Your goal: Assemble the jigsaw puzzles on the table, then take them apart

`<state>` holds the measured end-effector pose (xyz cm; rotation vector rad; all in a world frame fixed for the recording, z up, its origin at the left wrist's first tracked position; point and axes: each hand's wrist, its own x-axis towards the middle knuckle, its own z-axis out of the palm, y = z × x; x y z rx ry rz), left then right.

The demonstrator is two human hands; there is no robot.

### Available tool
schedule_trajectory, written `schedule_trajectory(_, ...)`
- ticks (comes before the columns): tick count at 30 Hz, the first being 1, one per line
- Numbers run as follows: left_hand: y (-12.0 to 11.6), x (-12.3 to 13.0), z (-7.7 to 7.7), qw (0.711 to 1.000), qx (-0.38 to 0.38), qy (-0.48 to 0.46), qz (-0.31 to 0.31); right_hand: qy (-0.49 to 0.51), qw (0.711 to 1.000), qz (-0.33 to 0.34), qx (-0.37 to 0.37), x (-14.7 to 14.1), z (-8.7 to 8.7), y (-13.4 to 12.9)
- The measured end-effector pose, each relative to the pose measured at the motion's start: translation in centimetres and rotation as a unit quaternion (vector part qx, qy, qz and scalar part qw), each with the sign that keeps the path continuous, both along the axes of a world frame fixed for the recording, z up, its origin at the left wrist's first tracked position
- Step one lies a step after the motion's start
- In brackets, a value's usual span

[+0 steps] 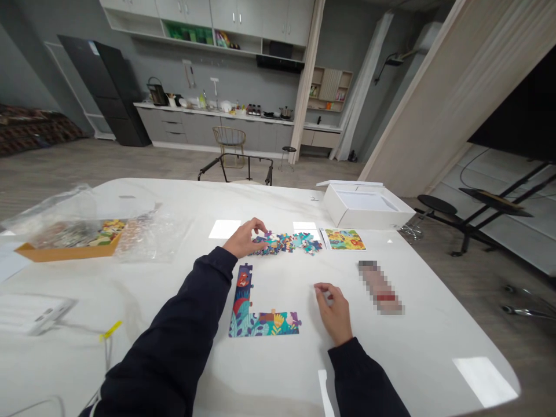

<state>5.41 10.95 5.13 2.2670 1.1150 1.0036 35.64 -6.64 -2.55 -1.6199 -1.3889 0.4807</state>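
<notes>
Loose puzzle pieces (pixel 284 242) lie in a heap at the middle of the white table. My left hand (pixel 248 237) is at the heap's left end, its thumb and forefinger curved apart over the pieces; no piece shows clearly between them. Nearer to me lies an L-shaped joined strip of puzzle (pixel 260 325), blue above and teal with leaves below. Right of this strip my right hand (pixel 334 310) hovers over or rests on the table, fingers curled and fingertips together; whatever they hold, if anything, is too small to make out.
A white open box (pixel 365 217) and a colourful picture card (pixel 345 239) are at the back right. A blurred-out object (pixel 380 288) lies on the right. An orange tray (pixel 73 253) with pieces and clear plastic wrap (pixel 152 240) stands on the left.
</notes>
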Motion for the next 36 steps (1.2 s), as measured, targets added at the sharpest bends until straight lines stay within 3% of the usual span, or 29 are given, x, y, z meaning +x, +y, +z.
schedule_trajectory(2,-3.2,3.0,0.5,0.998,0.023,0.004,-0.066,0.026,1.000,0.011,-0.007,-0.2,0.8,-0.3)
schedule_trajectory(5,-8.1,7.3,0.0,0.990,0.050,0.037,-0.130,0.074,0.993,0.090,0.004,-0.3,1.7,-0.7)
schedule_trajectory(10,-12.6,10.5,-1.7,0.995,0.026,0.041,-0.089,0.129,0.974,0.186,0.015,-0.4,1.9,-1.2)
schedule_trajectory(16,-14.4,9.2,-3.4,0.998,0.010,-0.009,-0.061,0.191,0.953,0.230,-0.038,-0.7,2.3,-1.2)
schedule_trajectory(23,-16.1,8.5,-3.6,0.997,-0.003,-0.015,-0.070,0.178,0.946,0.264,-0.060,-0.1,2.1,-1.4)
schedule_trajectory(26,-16.4,7.7,-3.6,0.996,-0.015,0.008,-0.091,0.127,0.956,0.257,-0.053,0.5,1.9,-2.0)
schedule_trajectory(30,-16.2,5.8,-3.6,0.986,-0.035,0.096,-0.128,0.007,0.973,0.231,0.009,1.3,1.7,-3.4)
schedule_trajectory(36,-15.7,4.8,-4.0,0.976,-0.066,0.146,-0.150,-0.088,0.968,0.235,0.015,1.6,1.6,-4.3)
